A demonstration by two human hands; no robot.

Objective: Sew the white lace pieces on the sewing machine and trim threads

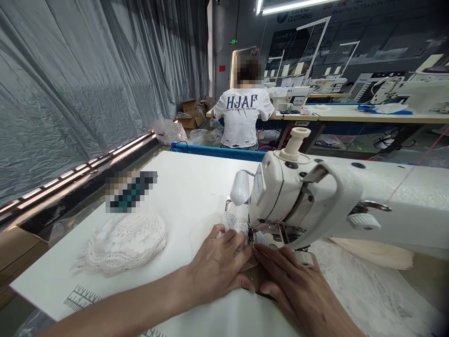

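My left hand [219,264] lies flat on the white table [182,187], fingers stretched toward the needle of the white sewing machine [315,201]. It presses a piece of sheer white lace fabric [235,223] down. My right hand [294,285] rests beside it, fingers extended under the machine head, also flat on the fabric and on a brownish piece beneath. The fingertips of both hands meet just in front of the presser foot [251,238].
A pile of white lace pieces [122,243] sits on the table to the left. More lace cloth [368,290] spreads out at the right. A person in a white printed T-shirt [242,117] sits at another sewing station behind. Grey plastic sheeting [87,79] hangs along the left.
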